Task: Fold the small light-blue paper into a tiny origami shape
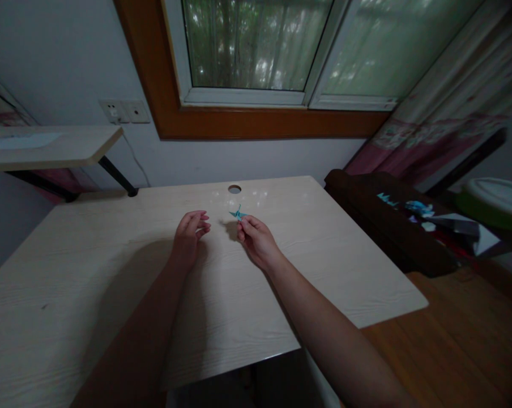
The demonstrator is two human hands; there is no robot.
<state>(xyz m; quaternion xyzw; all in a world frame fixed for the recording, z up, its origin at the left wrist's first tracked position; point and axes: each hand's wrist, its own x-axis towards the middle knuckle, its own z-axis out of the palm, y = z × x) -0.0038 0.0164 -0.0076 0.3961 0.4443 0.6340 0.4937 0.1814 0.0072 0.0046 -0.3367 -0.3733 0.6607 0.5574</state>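
Note:
A small teal folded-paper crane point(238, 215) is pinched between the thumb and fingers of my right hand point(256, 238), just above the pale wooden desk point(256, 306). Part of the crane is covered by my fingertips. To its left, my left hand point(190, 233) is held over the desk with its fingers curved and slightly apart. Nothing shows in that hand, and a gap separates it from the crane.
Near the desk's back edge is a round cable hole point(234, 189). A raised shelf point(52, 147) on black legs stands at the back left. At right, a dark cabinet point(366, 221) carries blue paper pieces point(419, 208) and a green, pale-lidded container point(494, 201).

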